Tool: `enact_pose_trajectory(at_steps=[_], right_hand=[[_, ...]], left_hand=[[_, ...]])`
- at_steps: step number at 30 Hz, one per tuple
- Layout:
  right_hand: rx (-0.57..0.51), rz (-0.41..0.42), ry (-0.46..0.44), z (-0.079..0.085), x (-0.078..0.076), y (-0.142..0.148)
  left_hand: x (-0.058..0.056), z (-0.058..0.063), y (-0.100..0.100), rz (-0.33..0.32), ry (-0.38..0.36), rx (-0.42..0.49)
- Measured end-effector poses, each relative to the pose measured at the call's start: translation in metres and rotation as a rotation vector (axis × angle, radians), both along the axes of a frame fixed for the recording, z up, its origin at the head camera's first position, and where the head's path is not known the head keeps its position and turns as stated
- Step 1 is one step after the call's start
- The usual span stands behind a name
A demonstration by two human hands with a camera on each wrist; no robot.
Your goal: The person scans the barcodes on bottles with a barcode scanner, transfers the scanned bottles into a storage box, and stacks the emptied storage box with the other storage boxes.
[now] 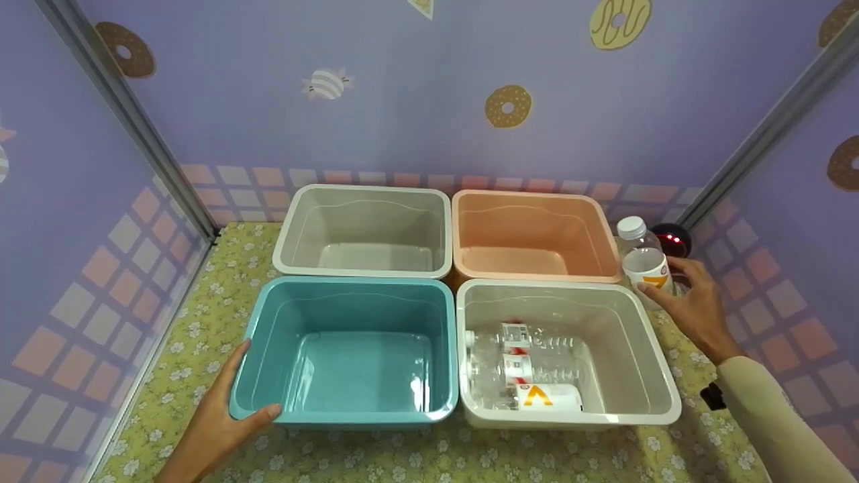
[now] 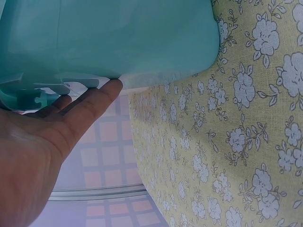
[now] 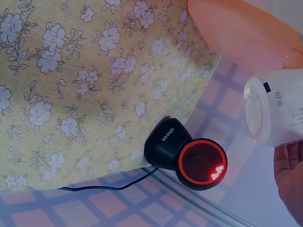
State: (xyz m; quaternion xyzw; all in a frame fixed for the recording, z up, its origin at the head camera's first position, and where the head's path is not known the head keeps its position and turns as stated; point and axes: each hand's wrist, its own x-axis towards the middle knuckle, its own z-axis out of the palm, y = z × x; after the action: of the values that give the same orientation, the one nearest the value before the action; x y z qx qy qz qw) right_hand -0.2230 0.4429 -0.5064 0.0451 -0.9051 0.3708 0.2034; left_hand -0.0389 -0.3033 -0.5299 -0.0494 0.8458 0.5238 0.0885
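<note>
My right hand (image 1: 701, 305) holds a clear plastic bottle (image 1: 645, 261) with a white cap and a white label with an orange mark. The bottle stands tilted beside the orange bin (image 1: 537, 201), off the table. The right wrist view shows its base (image 3: 258, 111) near a black barcode scanner (image 3: 163, 144) with red lights. My left hand (image 1: 218, 409) rests at the near left corner of the teal bin (image 1: 356, 417), thumb by the front rim. In the left wrist view its fairly straight fingers (image 2: 90, 106) touch the bin's outer wall.
Several clear bottles (image 1: 547, 399) lie in the white bin (image 1: 570, 419) at the near right. A grey bin (image 1: 362, 274) stands behind the teal one. Flowered cloth (image 1: 376, 456) covers the table. Patterned purple walls (image 1: 402, 121) enclose the back and sides. The scanner's cable (image 3: 109, 188) trails along the table edge.
</note>
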Motion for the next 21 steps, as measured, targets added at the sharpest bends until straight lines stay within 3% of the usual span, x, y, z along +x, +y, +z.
enact_pose_trajectory(at_steps=[10,17,21], right_hand=[[0.014,0.072,0.077,0.008,-0.002,-0.006],[0.010,0.122,0.130,0.013,-0.005,-0.011],[0.029,0.129,0.134,0.017,-0.007,-0.014]], left_hand=[[-0.001,0.001,0.001,0.001,0.000,0.001],[0.000,-0.001,0.000,-0.014,0.051,-0.072],[-0.001,-0.002,0.000,-0.004,0.035,-0.058]])
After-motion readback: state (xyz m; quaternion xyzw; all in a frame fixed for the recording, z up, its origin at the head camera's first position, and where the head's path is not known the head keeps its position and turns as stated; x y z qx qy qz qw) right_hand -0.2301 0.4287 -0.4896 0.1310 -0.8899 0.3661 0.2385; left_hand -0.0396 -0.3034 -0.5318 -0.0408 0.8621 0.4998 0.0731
